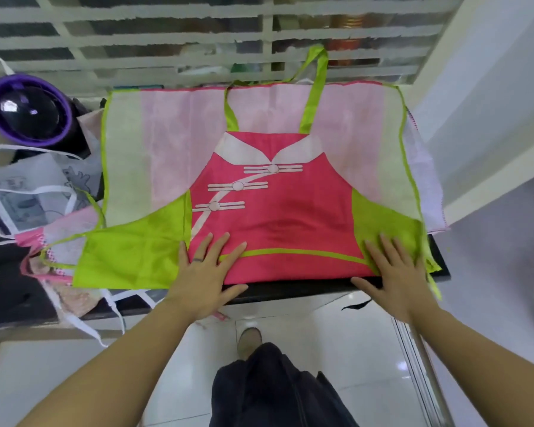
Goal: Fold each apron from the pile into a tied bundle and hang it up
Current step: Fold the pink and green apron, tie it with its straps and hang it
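Observation:
A pink apron (278,211) with lime-green side panels, white collar print and green neck strap lies flat on the dark table (290,289), folded over a paler pink layer (179,131). My left hand (205,272) presses flat on its lower left, fingers spread over the pink and green seam. My right hand (392,269) lies flat on the green panel at the lower right, by the table's front edge. A pile of other aprons (43,192), white and pink with loose ties, sits at the table's left.
A black helmet in a purple basin (28,112) stands at the far left. White window bars (198,38) run behind the table, and a white wall (490,103) closes the right. Below are white floor tiles (336,349) and my foot.

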